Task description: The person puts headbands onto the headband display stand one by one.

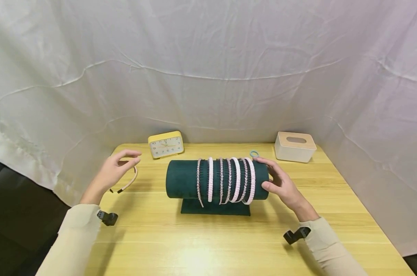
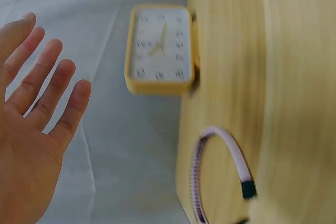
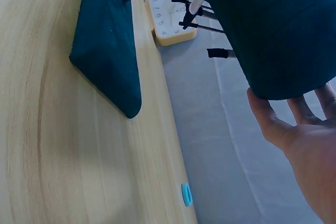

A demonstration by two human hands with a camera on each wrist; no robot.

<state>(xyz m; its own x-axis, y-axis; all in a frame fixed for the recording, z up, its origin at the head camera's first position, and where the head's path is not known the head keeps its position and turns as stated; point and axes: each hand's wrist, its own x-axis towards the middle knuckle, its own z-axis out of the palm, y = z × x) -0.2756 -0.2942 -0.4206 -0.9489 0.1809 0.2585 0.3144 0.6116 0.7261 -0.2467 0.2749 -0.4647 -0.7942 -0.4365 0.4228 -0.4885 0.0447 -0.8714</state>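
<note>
A dark green padded roll [image 1: 181,179] on a flat base [image 1: 194,207] forms a headband stand. Several pink headbands [image 1: 251,182], some braided and some plain, sit side by side on its middle and right part. My right hand [image 1: 281,184] holds the roll's right end, thumb in front and fingers over the top; part of the fingers is hidden behind the roll in the right wrist view. On the left, my left hand [image 1: 113,168] hovers empty, its fingers spread in the left wrist view. Beyond it a pale pink headband [image 2: 235,153] with dark tips lies on the table.
A yellow clock [image 1: 166,145] stands at the back of the wooden table [image 1: 153,237]. Back right is a white tissue box [image 1: 294,147] with a wooden lid. A small blue ring [image 1: 254,153] lies behind the roll. Pale curtains [image 1: 208,96] hang around the table's back and sides.
</note>
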